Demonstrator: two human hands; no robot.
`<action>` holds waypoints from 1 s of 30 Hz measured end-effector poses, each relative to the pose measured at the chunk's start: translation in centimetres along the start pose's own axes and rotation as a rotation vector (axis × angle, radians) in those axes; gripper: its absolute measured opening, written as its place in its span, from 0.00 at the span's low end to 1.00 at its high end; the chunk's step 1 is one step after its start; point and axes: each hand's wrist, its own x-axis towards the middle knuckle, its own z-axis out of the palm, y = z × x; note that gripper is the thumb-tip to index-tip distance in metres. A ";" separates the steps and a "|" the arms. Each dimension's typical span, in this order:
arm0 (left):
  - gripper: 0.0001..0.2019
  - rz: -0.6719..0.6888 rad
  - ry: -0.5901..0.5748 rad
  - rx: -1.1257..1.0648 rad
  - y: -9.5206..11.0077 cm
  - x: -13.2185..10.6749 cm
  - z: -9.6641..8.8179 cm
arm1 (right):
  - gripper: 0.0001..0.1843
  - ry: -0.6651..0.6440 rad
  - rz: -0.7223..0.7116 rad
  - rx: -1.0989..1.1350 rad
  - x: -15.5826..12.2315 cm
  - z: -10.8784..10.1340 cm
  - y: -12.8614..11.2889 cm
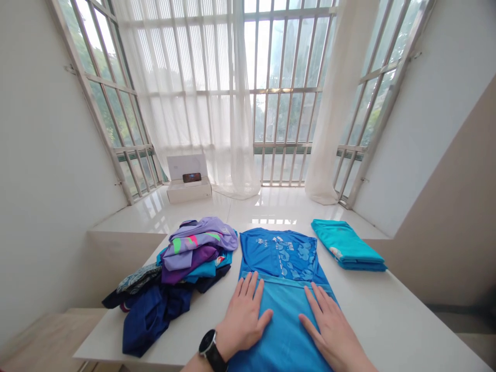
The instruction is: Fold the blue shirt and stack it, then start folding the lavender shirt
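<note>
A blue T-shirt [265, 253] with pale printing lies on the white table in front of me. Its lower part is turned up, so a lighter blue layer covers the near half. My left hand [248, 315] rests flat on that layer's left side, fingers stretched out, a black watch on the wrist. On the right side of the same layer lies my right hand [327, 323], palm down with its fingers spread. Neither hand grasps anything. The shirt's near end runs out of view between my forearms.
Left of the shirt is a loose heap of clothes [201, 253], with dark blue cloth [155, 315] hanging toward the near edge. A folded turquoise stack [349, 245] sits at right. Behind, a white box [189, 192] with a phone [192, 177] stands on the window ledge [279, 204].
</note>
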 end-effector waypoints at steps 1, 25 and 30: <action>0.35 -0.002 -0.009 -0.002 -0.3 0.4 -0.2 | 0.42 -0.023 0.005 0.003 0.5 -0.2 -0.1; 0.38 0.038 -0.019 -0.033 -0.8 -0.1 -1.1 | 0.41 0.043 -0.031 0.106 1.0 -0.6 1.5; 0.39 0.119 0.060 0.017 -1.0 -2.5 0.0 | 0.39 0.158 -0.131 0.119 -3.0 0.1 3.3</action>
